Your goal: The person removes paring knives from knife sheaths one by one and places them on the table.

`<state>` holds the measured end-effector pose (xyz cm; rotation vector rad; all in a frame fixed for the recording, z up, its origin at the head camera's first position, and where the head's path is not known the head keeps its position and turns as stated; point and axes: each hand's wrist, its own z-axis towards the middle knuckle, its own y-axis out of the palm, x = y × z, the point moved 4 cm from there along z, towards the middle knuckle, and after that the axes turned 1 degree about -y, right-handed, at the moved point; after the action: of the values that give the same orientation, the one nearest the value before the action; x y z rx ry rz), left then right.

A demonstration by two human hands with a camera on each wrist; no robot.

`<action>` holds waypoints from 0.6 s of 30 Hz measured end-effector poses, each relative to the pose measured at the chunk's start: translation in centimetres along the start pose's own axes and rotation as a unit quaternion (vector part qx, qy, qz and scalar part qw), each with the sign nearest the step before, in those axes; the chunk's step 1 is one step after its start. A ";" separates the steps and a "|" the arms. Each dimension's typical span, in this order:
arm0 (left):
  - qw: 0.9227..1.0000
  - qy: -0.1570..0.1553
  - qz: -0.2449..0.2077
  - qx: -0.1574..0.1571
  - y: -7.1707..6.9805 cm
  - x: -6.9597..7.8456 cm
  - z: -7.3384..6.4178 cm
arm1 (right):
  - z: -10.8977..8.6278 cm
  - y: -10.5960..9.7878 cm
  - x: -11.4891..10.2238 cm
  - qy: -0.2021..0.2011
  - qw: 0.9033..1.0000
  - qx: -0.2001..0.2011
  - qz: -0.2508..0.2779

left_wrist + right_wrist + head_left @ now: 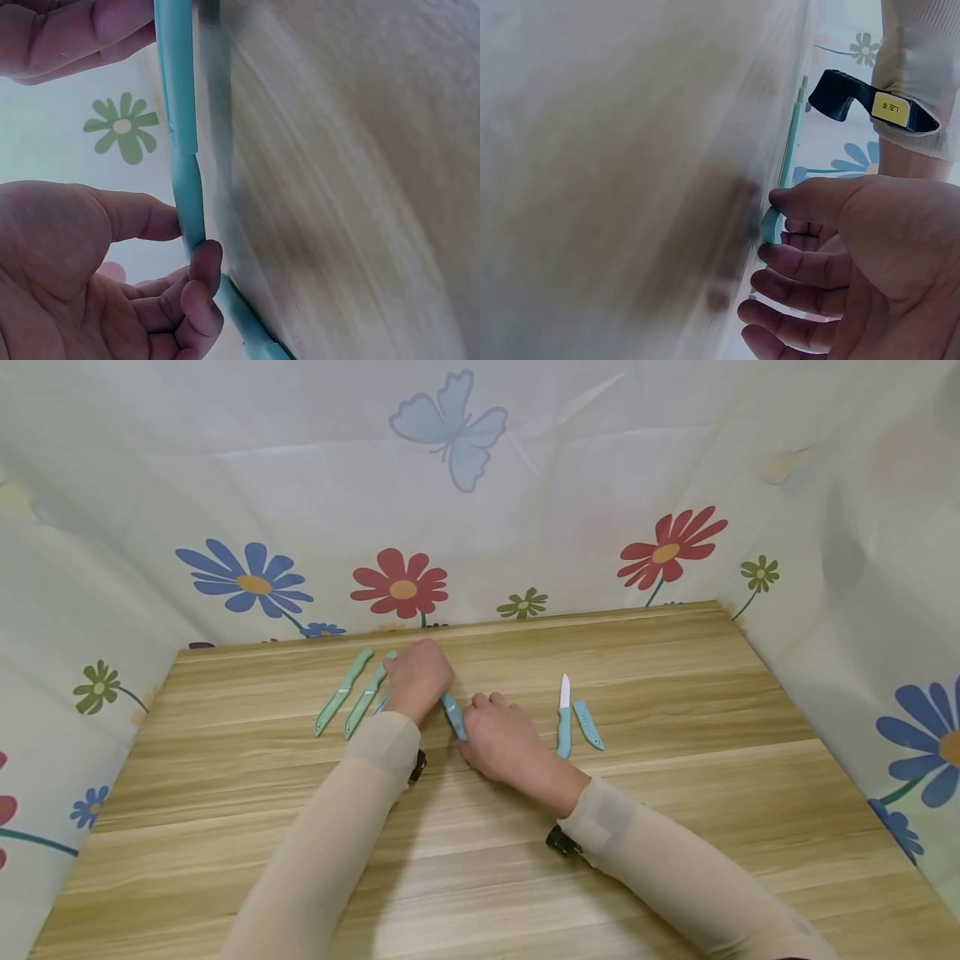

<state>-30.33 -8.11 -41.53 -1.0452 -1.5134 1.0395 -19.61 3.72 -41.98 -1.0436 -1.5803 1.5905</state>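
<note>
Between my two hands is a blue paring knife point(190, 199) with its blade end inside a blue sheath point(177, 75). My left hand point(422, 672) pinches the handle between thumb and fingertips. At the other end, my right hand point(504, 739) grips the sheath between thumb and forefinger. The blade is hidden by the sheath. Just left of my left hand lies another blue piece point(382, 702), mostly covered by that hand in the head view.
Two green sheathed knives point(342, 692) lie side by side at the left. To the right, an unsheathed blue knife point(564, 727) points its white blade away from me, with a separate blue sheath point(588, 725) beside it. Flowered cloth point(525, 527) surrounds the wooden table point(675, 677).
</note>
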 end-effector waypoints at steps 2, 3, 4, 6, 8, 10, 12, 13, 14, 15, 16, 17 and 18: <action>1.000 -0.001 -0.004 -0.002 -0.1 0.0 0.0 | 0.0 -0.1 0.1 0.003 1.000 0.003 0.001; 1.000 -0.002 -0.005 -0.004 -0.2 0.0 0.1 | -0.1 -0.1 0.2 0.005 1.000 0.004 0.003; 1.000 -0.003 -0.008 -0.005 -0.3 -0.1 0.1 | -0.1 -0.2 0.2 0.006 1.000 0.006 0.004; 1.000 -0.005 -0.013 -0.009 -0.4 -0.1 0.1 | -0.1 -0.3 0.3 0.005 1.000 0.008 0.004; 1.000 -0.006 -0.021 -0.011 -0.7 -0.2 0.0 | -0.2 -0.5 0.4 0.003 1.000 0.012 0.005; 1.000 -0.005 -0.028 -0.008 -0.9 -0.3 -0.2 | -0.3 -0.7 0.6 -0.001 1.000 0.018 0.002; 0.999 -0.002 -0.036 0.000 -1.3 -0.4 -0.4 | -0.3 -0.9 0.7 -0.004 1.000 0.026 0.001; 0.999 -0.001 -0.041 0.004 -1.4 -0.4 -0.5 | -0.4 -1.0 0.8 -0.005 1.000 0.030 0.001; 0.999 0.001 -0.046 0.008 -1.6 -0.4 -0.6 | -0.4 -1.1 0.8 -0.005 0.999 0.033 0.002; 0.999 0.001 -0.049 0.012 -1.7 -0.5 -0.7 | -0.5 -1.2 0.9 -0.006 0.999 0.038 0.001; 0.998 0.000 -0.053 0.016 -1.9 -0.5 -0.8 | -0.5 -1.3 1.0 -0.006 0.999 0.042 0.001; 0.998 0.000 -0.057 0.018 -2.0 -0.6 -0.9 | -0.5 -1.4 1.1 -0.006 0.999 0.045 0.002; 0.998 -0.001 -0.062 0.019 -2.1 -0.6 -1.0 | -0.5 -1.4 1.1 -0.006 0.999 0.048 0.001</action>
<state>-29.53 -9.18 -39.51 -0.9127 -1.5346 0.9802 -19.78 5.05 -40.68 -0.9861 -1.4951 1.6600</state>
